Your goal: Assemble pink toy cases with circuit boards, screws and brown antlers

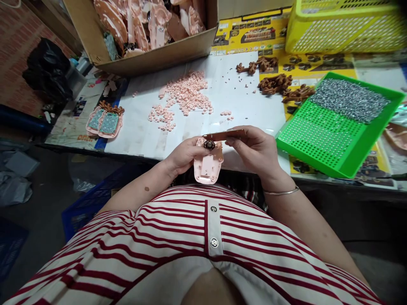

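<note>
Thumb and fingers of my left hand [182, 156] grip a pink shell [208, 167] by its far left side, with the thumb over the edge, next to a dark round part [209, 144] inside. The shell is just to the right of my left hand, to the left of my right hand [259, 150] and a bit nearer to me. Its hollow side, with little pegs, looks up at me. Its long way runs from the tabletop [136, 127] toward my body, and its rounded near end points at my striped shirt [178, 228]. My right hand pinches a thin brown piece [224, 135] between thumb and fingers. That piece sticks out to the left of my right hand, over the far end of the shell. I see it almost edge-on, and its long way goes from left to right. I cannot tell if it touches the shell. Past my hands, a pile of tiny pink bits [190, 93] sits on the tabletop.
</note>
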Tool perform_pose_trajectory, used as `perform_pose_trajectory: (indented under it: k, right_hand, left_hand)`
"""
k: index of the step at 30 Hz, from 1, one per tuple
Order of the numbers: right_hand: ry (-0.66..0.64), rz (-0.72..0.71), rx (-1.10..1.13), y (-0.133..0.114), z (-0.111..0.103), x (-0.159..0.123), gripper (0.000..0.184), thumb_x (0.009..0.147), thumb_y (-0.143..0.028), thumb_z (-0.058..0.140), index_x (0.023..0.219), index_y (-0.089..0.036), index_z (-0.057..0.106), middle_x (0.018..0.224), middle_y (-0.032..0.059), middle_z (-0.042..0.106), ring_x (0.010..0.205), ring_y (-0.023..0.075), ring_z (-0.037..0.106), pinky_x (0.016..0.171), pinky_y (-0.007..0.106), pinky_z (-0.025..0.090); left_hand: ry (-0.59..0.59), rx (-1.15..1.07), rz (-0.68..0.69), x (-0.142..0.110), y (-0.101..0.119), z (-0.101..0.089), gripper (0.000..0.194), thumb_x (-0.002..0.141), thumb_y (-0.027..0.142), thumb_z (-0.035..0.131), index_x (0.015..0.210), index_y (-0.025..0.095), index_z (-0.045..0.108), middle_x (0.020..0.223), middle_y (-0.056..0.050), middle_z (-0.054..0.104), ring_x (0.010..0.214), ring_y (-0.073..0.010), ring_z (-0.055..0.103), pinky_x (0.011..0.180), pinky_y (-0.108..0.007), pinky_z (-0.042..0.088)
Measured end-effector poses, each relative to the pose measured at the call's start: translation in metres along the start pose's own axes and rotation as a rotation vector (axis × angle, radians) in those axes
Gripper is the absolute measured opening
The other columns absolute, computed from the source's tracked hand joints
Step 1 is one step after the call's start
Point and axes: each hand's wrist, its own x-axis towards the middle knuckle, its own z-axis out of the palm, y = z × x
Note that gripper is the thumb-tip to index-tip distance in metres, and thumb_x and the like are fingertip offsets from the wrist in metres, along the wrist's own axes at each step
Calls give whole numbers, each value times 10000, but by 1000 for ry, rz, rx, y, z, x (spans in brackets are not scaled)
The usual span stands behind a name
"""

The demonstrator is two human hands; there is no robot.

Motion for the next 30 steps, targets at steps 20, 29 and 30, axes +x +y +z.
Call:
perform_pose_trajectory:
  k: [20, 29, 30]
  right_hand:
    - [-218, -220, -304, -29, -22, -1, 380, 876, -306, 719, 1250, -276, 659, 1183, 53, 751, 993, 220, 735, 858, 372, 637]
    - [-66, -441, -539, -39, -26, 25, 132, 863, -378, 753, 866, -246, 752, 900, 78, 638, 863, 222, 624, 720, 370, 518]
    - [-73, -410, -501, -38, -23, 26, 116, 872, -358, 741, 868, -242, 738, 909, 76, 654, 863, 219, 633, 734, 371, 526]
  left_hand:
    - [17, 113, 21, -1, 3, 3, 311, 618, 169, 768, 918, 120, 702, 796, -22, 695, 718, -143, 640, 713, -272, 497]
    - [-27, 139, 32, -2, 0, 5, 328, 687, 231, 817, 984, 135, 718, 920, -42, 725, 804, -152, 662, 779, -275, 497]
    - [-18, 142, 30, -2, 0, 5, 328, 690, 256, 828, 973, 135, 715, 906, -42, 723, 786, -151, 657, 765, -276, 494]
